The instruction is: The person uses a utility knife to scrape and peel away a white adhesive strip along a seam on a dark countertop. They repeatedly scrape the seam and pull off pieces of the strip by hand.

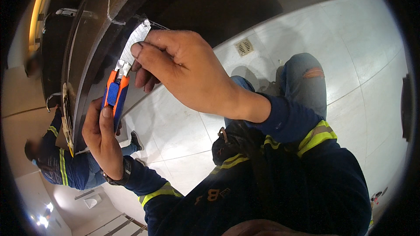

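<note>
White floor tiles (175, 170) spread beside a dark panel (205, 4). The right hand (188, 70) and left hand (105, 137) share a blue-and-orange utility knife (114, 91), its long axis slanting up and rightward from the left grip, which clasps it; the right grip, farther up, pinches the silvery blade (139, 34). Panel contact is unclear.
</note>
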Tool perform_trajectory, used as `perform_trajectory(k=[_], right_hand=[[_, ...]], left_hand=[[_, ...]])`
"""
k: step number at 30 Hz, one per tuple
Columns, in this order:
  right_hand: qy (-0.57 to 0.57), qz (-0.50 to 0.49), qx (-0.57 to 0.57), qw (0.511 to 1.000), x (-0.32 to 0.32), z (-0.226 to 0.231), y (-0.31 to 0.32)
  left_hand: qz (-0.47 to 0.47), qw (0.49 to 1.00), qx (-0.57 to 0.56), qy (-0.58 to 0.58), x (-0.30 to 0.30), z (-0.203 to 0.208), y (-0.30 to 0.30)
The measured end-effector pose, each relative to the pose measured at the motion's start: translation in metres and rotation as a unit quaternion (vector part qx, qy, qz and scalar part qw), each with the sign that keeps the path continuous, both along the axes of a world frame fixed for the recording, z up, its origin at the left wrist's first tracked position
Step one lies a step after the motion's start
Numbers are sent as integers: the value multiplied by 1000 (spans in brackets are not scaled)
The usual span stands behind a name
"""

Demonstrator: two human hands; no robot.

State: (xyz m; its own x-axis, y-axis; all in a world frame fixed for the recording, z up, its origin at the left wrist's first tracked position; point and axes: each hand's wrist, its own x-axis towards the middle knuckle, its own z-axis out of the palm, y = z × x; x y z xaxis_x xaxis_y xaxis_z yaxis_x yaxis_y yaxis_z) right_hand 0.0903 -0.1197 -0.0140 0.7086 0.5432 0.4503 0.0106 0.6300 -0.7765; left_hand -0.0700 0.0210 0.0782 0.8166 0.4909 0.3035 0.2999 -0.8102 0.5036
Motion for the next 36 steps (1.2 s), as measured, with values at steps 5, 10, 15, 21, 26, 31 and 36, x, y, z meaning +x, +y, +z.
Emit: perform_trajectory(k=[5, 10, 15, 21, 26, 31, 36], right_hand=[[47, 32, 31, 998, -3, 2, 2], [51, 37, 64, 996, -1, 7, 6], [23, 16, 66, 997, -1, 2, 9], [-23, -95, -22, 995, -26, -46, -35], [-28, -120, -31, 992, -30, -78, -81], [-99, -166, -97, 976, -12, -64, -100], [-107, -141, -270, 947, 10, -50, -119]], left_hand=[[26, 998, 50, -3, 0, 5, -13], [21, 998, 54, -28, -2, 10, -12], [-6, 989, 134, -54, -3, -7, -6], [-123, 990, -60, -34, 9, -107, -45], [-293, 954, -62, 8, 48, -113, -68], [-361, 931, 44, -35, 62, -103, -66], [-242, 896, 178, -327, 38, -30, 4]])
